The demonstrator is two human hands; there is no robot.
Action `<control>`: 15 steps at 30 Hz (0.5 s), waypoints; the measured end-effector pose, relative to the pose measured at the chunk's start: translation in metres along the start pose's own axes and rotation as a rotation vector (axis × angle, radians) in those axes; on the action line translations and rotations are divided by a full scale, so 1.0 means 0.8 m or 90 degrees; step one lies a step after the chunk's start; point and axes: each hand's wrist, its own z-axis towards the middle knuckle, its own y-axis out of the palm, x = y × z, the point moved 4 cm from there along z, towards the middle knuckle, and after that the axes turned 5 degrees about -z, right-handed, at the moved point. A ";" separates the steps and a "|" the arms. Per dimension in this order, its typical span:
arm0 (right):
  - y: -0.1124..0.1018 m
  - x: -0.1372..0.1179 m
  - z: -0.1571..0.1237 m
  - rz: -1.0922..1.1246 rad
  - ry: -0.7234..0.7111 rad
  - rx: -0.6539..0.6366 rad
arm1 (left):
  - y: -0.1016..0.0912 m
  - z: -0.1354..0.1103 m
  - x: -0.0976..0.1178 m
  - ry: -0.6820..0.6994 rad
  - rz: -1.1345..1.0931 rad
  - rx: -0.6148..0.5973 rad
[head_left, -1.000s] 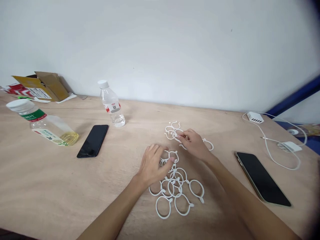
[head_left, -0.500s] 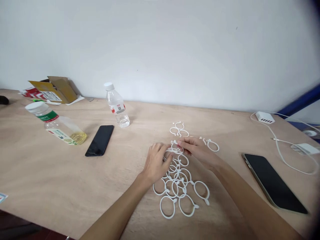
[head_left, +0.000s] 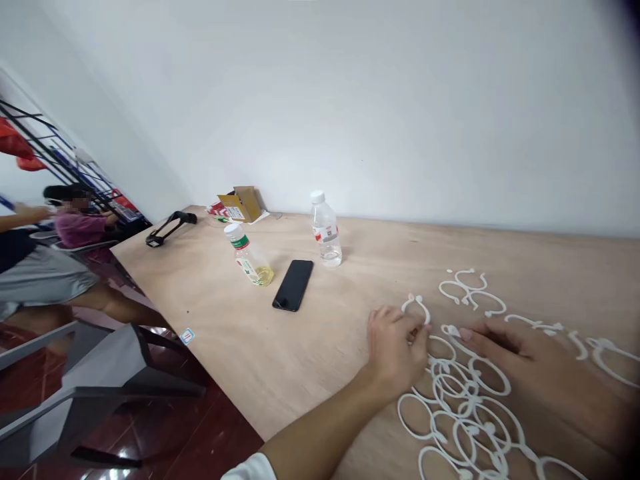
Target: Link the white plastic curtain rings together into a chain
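My left hand (head_left: 399,348) is over the table with its fingertips closed on a white curtain ring (head_left: 424,308), which stands partly up from the wood. To its right, my right hand (head_left: 525,360) pinches another white curtain ring (head_left: 451,331) by its small tab; part of that ring is hidden. In front of and between the hands, a pile of white curtain rings (head_left: 456,440) lies overlapping on the table. Several open, C-shaped white ring pieces (head_left: 470,288) lie behind the hands.
On the wooden table (head_left: 345,337) stand a water bottle (head_left: 326,233) and a tilted-looking oil bottle (head_left: 250,258). A black phone (head_left: 293,285) lies near them, with a cardboard box (head_left: 246,204) behind. Grey chairs (head_left: 95,393) and people (head_left: 83,223) are at the left.
The view has swung left, bringing chairs and people into sight. My hands have drawn apart, a ring now showing at the left fingertips.
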 end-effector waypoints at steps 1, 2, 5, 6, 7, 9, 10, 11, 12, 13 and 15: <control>0.003 -0.004 -0.006 0.019 0.043 -0.057 | 0.000 0.000 0.001 -0.010 0.003 -0.027; 0.003 -0.011 -0.011 0.074 0.062 -0.067 | -0.001 -0.001 0.002 -0.025 -0.001 -0.036; 0.010 -0.025 -0.023 0.304 0.118 -0.068 | -0.006 -0.002 0.002 -0.041 -0.064 -0.010; 0.016 -0.026 -0.025 0.385 0.139 -0.084 | -0.008 -0.003 0.002 -0.036 -0.102 0.007; 0.022 -0.027 -0.025 0.454 0.141 -0.101 | -0.008 -0.003 0.002 -0.017 -0.149 0.013; 0.032 -0.028 -0.025 0.528 0.123 -0.137 | -0.006 -0.005 0.006 0.028 -0.251 -0.020; 0.035 -0.028 -0.024 0.543 0.112 -0.144 | -0.006 -0.006 0.009 0.041 -0.286 -0.036; 0.038 -0.027 -0.024 0.549 0.102 -0.150 | -0.007 -0.008 0.011 0.044 -0.314 -0.045; 0.039 -0.027 -0.025 0.550 0.093 -0.153 | -0.008 -0.009 0.012 0.040 -0.338 -0.050; 0.041 -0.027 -0.025 0.549 0.085 -0.152 | -0.009 -0.010 0.014 0.033 -0.359 -0.050; 0.042 -0.028 -0.025 0.543 0.069 -0.149 | -0.011 -0.012 0.018 0.042 -0.389 -0.052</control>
